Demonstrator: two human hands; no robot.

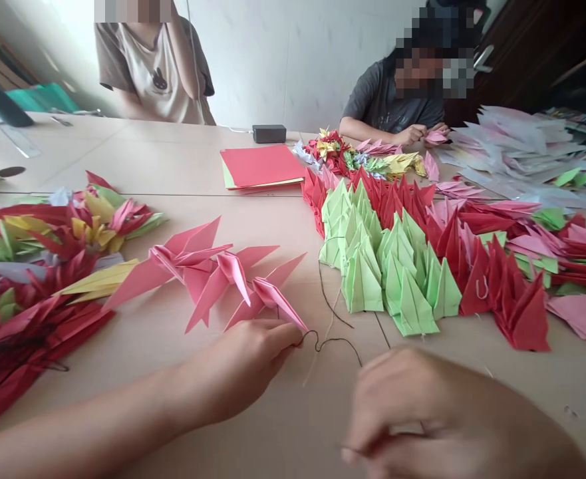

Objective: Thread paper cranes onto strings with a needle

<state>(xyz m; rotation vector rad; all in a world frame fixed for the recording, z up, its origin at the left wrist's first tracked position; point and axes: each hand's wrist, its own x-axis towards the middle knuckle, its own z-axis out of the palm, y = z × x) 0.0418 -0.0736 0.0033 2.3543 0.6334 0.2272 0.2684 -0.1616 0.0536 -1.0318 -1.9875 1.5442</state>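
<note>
Three pink paper cranes [235, 273] lie in a row on the table, wings spread, just beyond my left hand [240, 369]. That hand is closed in a pinch at the front crane, on a dark thread [342, 340] that trails off to the right in a loose curve. My right hand [417, 406], slightly blurred, is apart from the cranes at the lower right. Its thumb and fingers are pressed together, with a thin dark line at the tips too small to name. Folded green paper cranes [360, 276] stand strung in rows beyond it.
Red folded cranes [519, 299] stand at the right. Mixed cranes [38, 266] are heaped left. Red and green paper sheets [263, 167] and a black box [269, 134] lie farther back. Two people sit opposite; one holds a pink paper piece [436, 136].
</note>
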